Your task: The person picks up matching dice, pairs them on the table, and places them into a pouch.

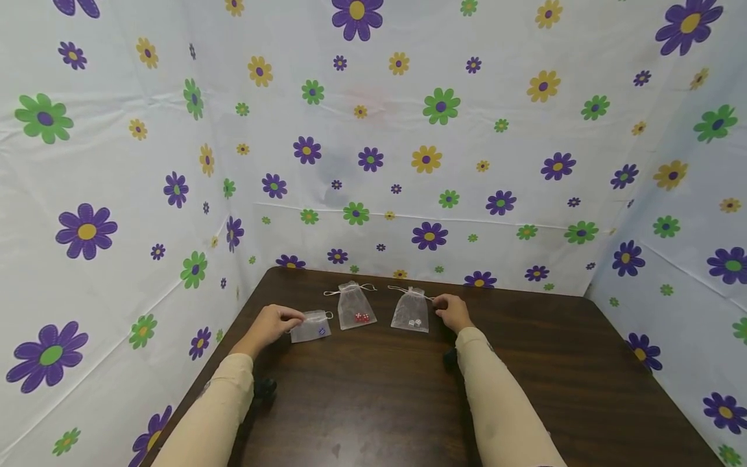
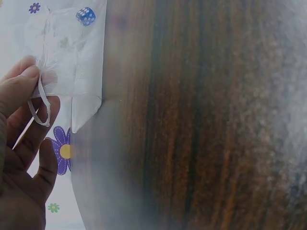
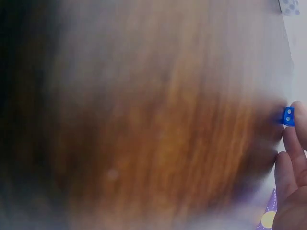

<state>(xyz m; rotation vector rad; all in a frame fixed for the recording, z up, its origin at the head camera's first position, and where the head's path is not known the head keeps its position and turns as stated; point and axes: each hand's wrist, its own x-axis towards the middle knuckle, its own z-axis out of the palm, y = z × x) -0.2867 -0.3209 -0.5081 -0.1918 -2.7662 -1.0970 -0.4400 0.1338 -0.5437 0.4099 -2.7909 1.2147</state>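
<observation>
A small sheer white drawstring bag lies at the left of the table, with a blue die inside. My left hand pinches its corded end between thumb and index finger; a loop of cord hangs by the fingers in the left wrist view. At the right, my right hand holds another blue die in its fingertips, beside a sheer bag with white dice in it. Between the hands lies a third bag, holding red dice.
The dark wood table reaches back to a white flowered cloth, which also hangs on the left and right. White cords spread from the necks of the middle and right bags. Both forearms lie over the table.
</observation>
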